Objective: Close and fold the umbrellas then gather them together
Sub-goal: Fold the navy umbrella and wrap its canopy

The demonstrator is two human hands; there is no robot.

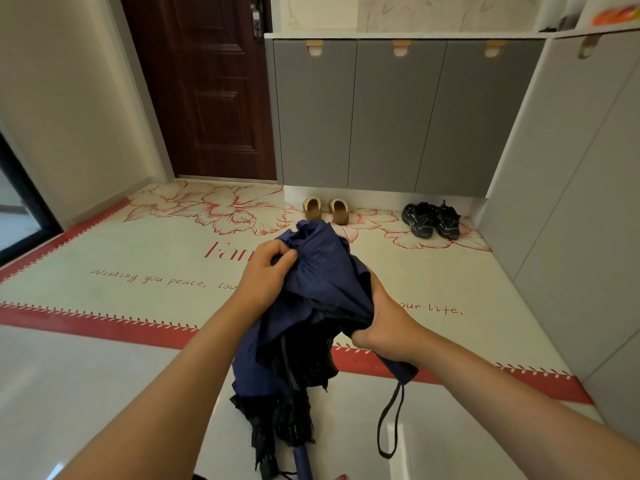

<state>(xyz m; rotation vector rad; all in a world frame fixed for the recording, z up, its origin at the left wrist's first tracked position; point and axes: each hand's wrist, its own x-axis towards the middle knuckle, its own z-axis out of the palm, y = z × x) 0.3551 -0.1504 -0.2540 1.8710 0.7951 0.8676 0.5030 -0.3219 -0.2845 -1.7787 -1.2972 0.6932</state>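
**Navy umbrella bunched between both hands**

At bottom centre a dark bundle (287, 420) with a blue handle sits low. It seems to be a second umbrella, though the folds blur together. Mid-frame, the navy umbrella (322, 271) is collapsed, its cloth loose and crumpled. The right hand (384, 320) grips its handle end, with the wrist strap (391, 420) dangling below. The left hand (266, 275) pinches cloth higher up. Beyond, on the floral mat (138, 258), slippers (325, 211) and black sneakers (431, 220) sit before grey cabinets (391, 116).

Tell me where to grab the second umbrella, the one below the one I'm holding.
Take its blue handle, coming from the near side: it points toward you, rigid and bare, while its black canopy is loose, crumpled and partly hidden under the navy umbrella. Free the left hand first; it only pinches fabric.
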